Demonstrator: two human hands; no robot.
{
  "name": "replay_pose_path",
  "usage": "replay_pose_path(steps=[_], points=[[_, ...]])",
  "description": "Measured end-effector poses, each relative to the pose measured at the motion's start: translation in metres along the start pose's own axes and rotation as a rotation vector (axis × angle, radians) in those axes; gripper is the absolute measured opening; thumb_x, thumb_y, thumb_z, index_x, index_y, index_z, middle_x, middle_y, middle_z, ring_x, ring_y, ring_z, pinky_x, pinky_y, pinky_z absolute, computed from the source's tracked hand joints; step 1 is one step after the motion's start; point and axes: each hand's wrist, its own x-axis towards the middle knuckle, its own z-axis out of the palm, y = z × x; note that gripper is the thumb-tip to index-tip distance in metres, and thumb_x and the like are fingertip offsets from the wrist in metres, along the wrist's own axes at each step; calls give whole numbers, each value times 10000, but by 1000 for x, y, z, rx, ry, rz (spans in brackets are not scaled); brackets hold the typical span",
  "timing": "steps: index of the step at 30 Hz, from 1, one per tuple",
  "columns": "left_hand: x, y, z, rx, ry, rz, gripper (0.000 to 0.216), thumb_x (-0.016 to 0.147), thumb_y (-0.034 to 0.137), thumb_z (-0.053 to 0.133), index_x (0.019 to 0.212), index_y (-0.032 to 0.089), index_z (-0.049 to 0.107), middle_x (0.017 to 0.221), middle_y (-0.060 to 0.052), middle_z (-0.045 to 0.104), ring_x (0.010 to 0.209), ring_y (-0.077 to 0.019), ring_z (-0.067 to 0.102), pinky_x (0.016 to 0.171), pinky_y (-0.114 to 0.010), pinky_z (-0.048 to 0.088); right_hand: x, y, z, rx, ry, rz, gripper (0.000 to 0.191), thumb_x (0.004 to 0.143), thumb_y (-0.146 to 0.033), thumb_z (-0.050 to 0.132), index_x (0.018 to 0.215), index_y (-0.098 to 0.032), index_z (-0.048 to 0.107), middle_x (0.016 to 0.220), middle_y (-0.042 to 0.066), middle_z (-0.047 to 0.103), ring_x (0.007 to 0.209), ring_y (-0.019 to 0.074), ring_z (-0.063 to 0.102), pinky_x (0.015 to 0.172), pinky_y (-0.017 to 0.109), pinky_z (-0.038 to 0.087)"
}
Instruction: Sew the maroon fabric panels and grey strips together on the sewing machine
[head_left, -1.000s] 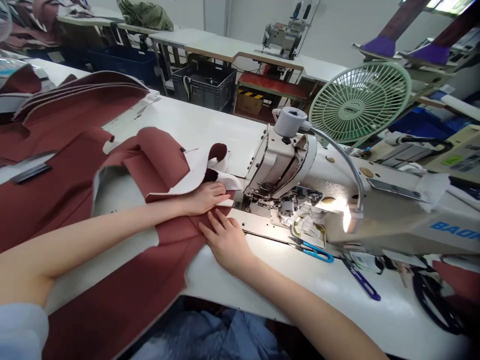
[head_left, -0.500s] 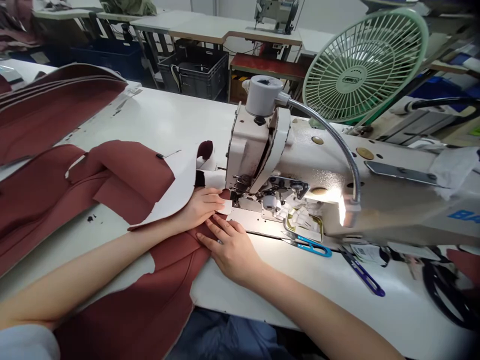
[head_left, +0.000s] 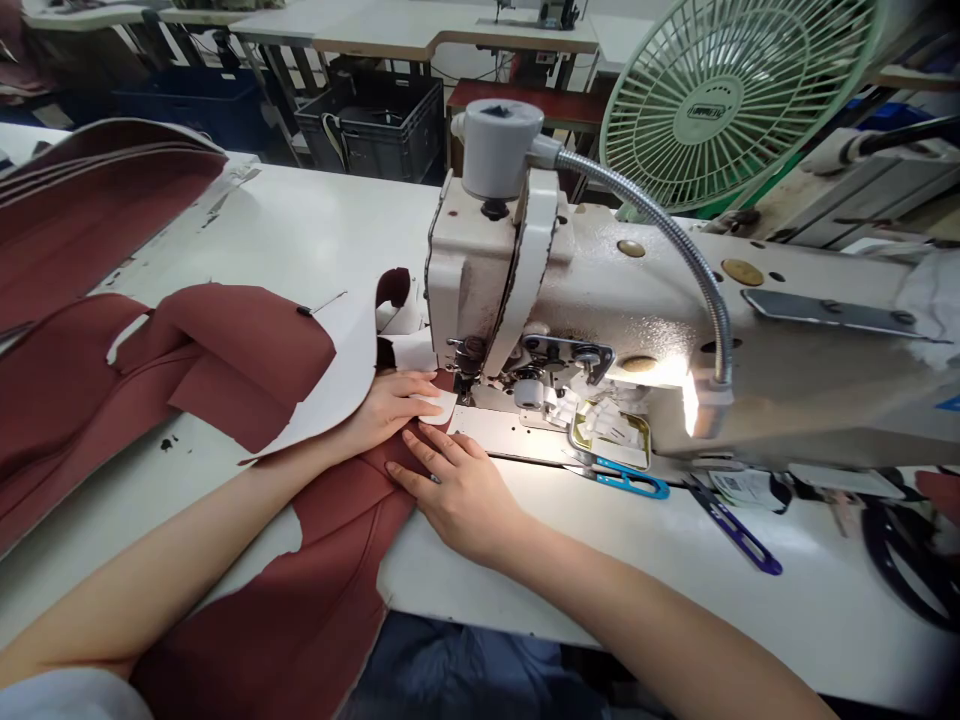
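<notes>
A reddish-brown fabric piece [head_left: 349, 520] with a pale underside lies folded over the table and hangs past its front edge. Its upper end reaches the needle area of a white sewing machine [head_left: 469, 270]. My left hand [head_left: 386, 408] rests on it, fingers stretched towards the needle and touching a small white patch [head_left: 439, 408]. Just to the right, my right hand [head_left: 465, 495] presses flat on the fabric with fingers spread. The presser foot and needle are small and partly shadowed.
Blue thread snips [head_left: 630, 478] and purple snips [head_left: 739, 528] lie right of my hands, near a small tray [head_left: 611, 435] of white labels. A lit lamp [head_left: 705, 405] hangs over the machine bed. Behind stands a green fan [head_left: 709, 110]. More reddish-brown pieces [head_left: 112, 215] lie at left.
The camera view has shifted a little, so the machine appears larger and further left. Both hands stay on the fabric, hardly moved relative to the machine.
</notes>
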Motion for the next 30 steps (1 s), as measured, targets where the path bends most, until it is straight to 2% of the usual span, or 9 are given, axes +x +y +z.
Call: replay_pose_path(steps=[11,23,30], points=[[12,1,5,64,15,24,257,929,90,486,987,176,722,1082,-81,700,1138,-198,611,964,-357,532,-1,17,-15,12,-78,6,375,972,-243,461,1322,-249,597,1419,124,522,1328,313,442,934,443,443],[21,6,7,71,64,38,276,936,92,468,962,188,726,1033,-72,710,1081,-171,639,914,-327,558,-7,16,-10,13,-26,39,379,948,-220,492,1309,-240,606,1412,141,524,1331,321,437,930,452,446],[22,6,4,75,25,16,295,932,92,462,955,202,735,1022,-62,717,1076,-169,642,910,-314,552,-7,16,-10,7,-31,41,390,950,-218,495,1326,-257,592,1425,131,513,1338,318,430,934,448,447]])
